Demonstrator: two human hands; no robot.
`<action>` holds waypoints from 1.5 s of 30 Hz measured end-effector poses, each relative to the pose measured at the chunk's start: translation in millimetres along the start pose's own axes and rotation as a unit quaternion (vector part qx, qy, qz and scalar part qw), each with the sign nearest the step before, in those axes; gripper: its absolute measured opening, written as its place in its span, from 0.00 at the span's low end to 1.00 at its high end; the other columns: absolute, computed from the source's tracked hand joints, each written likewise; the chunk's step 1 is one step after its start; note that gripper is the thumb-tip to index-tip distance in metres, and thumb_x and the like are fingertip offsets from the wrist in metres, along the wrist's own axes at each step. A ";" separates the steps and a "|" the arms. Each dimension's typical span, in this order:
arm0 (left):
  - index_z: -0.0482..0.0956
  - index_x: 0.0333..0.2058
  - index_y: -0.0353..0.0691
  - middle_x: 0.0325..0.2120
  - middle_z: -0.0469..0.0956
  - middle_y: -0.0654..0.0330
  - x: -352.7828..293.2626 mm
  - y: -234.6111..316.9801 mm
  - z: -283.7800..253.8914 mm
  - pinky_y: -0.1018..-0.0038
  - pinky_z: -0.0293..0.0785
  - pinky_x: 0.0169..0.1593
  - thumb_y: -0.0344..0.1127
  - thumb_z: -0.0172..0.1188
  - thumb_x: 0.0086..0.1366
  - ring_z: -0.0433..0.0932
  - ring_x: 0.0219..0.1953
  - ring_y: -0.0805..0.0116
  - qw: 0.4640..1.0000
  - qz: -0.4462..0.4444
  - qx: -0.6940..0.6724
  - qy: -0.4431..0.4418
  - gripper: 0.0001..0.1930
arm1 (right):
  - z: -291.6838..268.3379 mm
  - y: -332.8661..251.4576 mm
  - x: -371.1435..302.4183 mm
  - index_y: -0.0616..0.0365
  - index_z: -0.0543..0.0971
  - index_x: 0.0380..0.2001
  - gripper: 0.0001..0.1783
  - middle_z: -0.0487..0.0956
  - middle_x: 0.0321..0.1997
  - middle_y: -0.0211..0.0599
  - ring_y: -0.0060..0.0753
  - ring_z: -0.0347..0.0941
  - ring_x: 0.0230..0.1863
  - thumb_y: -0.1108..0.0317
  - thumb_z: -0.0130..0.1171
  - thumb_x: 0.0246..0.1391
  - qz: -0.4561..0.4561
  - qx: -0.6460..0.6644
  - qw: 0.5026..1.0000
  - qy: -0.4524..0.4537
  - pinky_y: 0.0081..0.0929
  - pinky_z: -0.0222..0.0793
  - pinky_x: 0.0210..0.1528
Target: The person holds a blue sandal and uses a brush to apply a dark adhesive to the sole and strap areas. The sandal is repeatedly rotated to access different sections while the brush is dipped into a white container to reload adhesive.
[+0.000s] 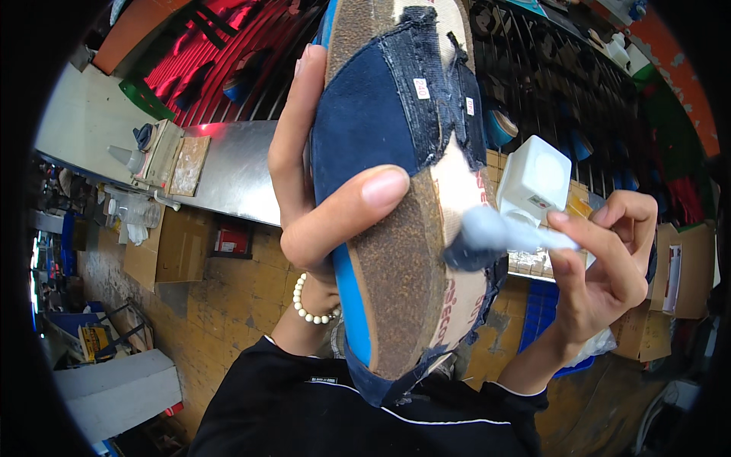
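Observation:
My left hand [339,202] is closed around an unfinished sandal [373,107], holding it up with the underside toward me. Its navy upper is folded over the brown cork midsole, with ragged black strap edges and a beige strip along the middle. A bright blue form shows along the left side. Between the thumb and fingers of my right hand [609,255] is a pale grey brush-like applicator [525,234]. Its rounded, blurred head and dark tip lie over the beige strip and cork edge; I cannot tell whether they touch.
Behind the sandal, a white plastic container [537,179] stands on the bench. A metal tabletop [232,164] extends to the left. Farther back, dark racks hold more footwear, with red light at the left. Cardboard boxes [171,244] and a blue crate [537,320] sit lower down.

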State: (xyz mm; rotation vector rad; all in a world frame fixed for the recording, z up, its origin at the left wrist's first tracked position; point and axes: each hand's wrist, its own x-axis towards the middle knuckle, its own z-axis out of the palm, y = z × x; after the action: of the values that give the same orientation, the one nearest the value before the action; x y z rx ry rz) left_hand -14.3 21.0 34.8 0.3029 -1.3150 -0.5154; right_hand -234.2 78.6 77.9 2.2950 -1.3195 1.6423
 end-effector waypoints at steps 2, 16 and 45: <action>0.73 0.54 0.48 0.65 0.54 0.36 4.0 -4.2 -9.5 0.54 0.63 0.66 0.26 0.64 0.55 0.60 0.66 0.43 0.990 0.103 0.053 -0.084 0.26 | 2.6 -3.2 6.4 0.60 0.87 0.32 0.20 0.62 0.35 0.32 0.25 0.60 0.35 0.54 0.72 0.42 -0.019 -0.032 0.999 -0.008 0.21 0.54 0.35; 0.77 0.46 0.64 0.61 0.61 0.39 6.6 -23.6 -39.6 0.49 0.57 0.68 0.35 0.72 0.49 0.63 0.63 0.38 0.899 0.299 0.259 -0.190 0.24 | 0.1 13.9 9.6 0.62 0.86 0.35 0.23 0.63 0.43 0.34 0.25 0.61 0.36 0.53 0.73 0.43 -0.064 0.008 0.998 -0.012 0.23 0.58 0.38; 0.60 0.51 0.32 0.60 0.54 0.26 5.4 -34.7 3.4 0.62 0.83 0.49 0.31 0.57 0.65 0.75 0.54 0.40 0.956 0.228 0.182 -0.034 0.21 | 11.8 17.4 -17.2 0.51 0.88 0.32 0.24 0.61 0.37 0.29 0.21 0.61 0.34 0.52 0.80 0.29 0.036 0.145 0.989 -0.006 0.17 0.57 0.32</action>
State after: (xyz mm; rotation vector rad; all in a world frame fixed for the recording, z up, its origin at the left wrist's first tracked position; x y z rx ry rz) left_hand -23.2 -11.1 23.1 0.2733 -1.4905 0.1116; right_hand -237.7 72.4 51.6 2.4382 -1.2525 1.9645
